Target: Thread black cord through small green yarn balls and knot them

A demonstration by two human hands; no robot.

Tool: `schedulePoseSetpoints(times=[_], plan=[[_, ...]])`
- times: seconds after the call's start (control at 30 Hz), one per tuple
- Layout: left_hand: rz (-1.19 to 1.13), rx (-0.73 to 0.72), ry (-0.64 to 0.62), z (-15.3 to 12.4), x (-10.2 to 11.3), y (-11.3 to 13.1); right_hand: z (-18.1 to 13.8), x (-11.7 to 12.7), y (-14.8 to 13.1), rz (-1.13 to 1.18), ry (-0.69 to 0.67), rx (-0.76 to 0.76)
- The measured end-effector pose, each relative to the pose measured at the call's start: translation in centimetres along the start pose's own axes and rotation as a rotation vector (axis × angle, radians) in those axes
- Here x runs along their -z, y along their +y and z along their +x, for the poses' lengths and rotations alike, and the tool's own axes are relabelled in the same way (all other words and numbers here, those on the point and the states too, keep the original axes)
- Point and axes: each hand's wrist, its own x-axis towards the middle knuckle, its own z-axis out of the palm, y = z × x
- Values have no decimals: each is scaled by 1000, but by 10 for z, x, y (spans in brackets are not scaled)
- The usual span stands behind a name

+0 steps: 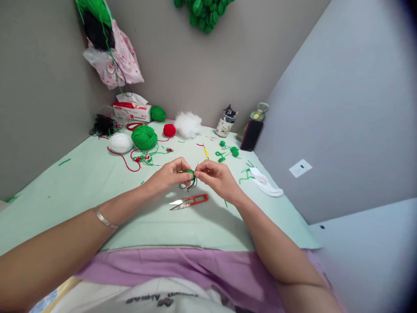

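My left hand [176,174] pinches a small green yarn piece [190,174] between thumb and fingers, above the middle of the table. Dark and white strands [189,187] dangle below it. At the piece's right edge, my right hand [213,176] has thumb and forefinger pressed together. A thin point sticks up there, too fine to tell whether it is a needle or a yarn end. Just below both hands lie orange-handled thread snips [195,200], blades pointing left. A yellow-handled crochet hook [206,151] rests on the table beyond my right hand.
Behind on the left are green yarn [144,137], white yarn [120,142], black yarn [104,125] and a tissue box [137,112]. Red yarn [169,130] and white stuffing [188,124] sit mid-back. Rightward stand a pen cup [224,125], a phone [252,135] and small green pieces [233,151].
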Motion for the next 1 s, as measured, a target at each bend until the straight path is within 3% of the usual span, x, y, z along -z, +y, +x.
schedulePoseSetpoints(times=[0.1,0.23,0.43,0.5,0.63,0.73,0.87,1.0], plan=[[41,-5,-14,0,-1,4,-1,-4,2,-44,47,47],[45,-20,4,1,-2,11,-2,-9,0,71,165,82],[261,-21,-7,4,-6,-6,-7,6,-17,6,418,223],[238,24,-63,4,-8,-10,-6,14,-19,126,354,183],[53,96,-110,1,-5,-4,0,20,-14,420,21,-35],[11,150,-120,0,-1,0,2,20,-12,513,-44,-131],[35,148,-132,3,3,-5,2,28,-17,486,86,-100],[111,90,-97,7,7,-11,2,43,-23,427,335,56]])
